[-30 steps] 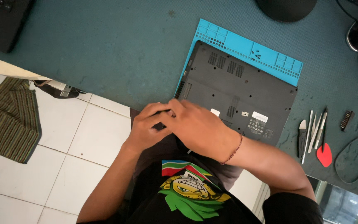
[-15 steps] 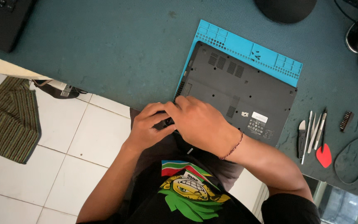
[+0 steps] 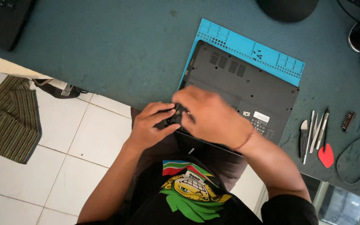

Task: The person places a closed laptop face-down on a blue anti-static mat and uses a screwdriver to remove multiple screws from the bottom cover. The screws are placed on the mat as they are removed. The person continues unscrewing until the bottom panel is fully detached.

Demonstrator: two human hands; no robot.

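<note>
I see my left hand [image 3: 153, 125] pinching the near corner of the upturned laptop [image 3: 246, 89], fingers curled on its edge. My right hand [image 3: 211, 116] lies over that corner, grip hidden. Tools [image 3: 315, 133] sit well right of both hands.

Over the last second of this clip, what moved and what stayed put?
The right hand shifted slightly and is motion-blurred; both hands remain at the near left corner of the upturned black laptop. The left hand kept its hold there. Laptop, blue silicone mat and metal pry tools stayed put.

Left hand [image 3: 151, 127] and right hand [image 3: 211, 116] together, fingers [image 3: 163, 109] curled
</note>
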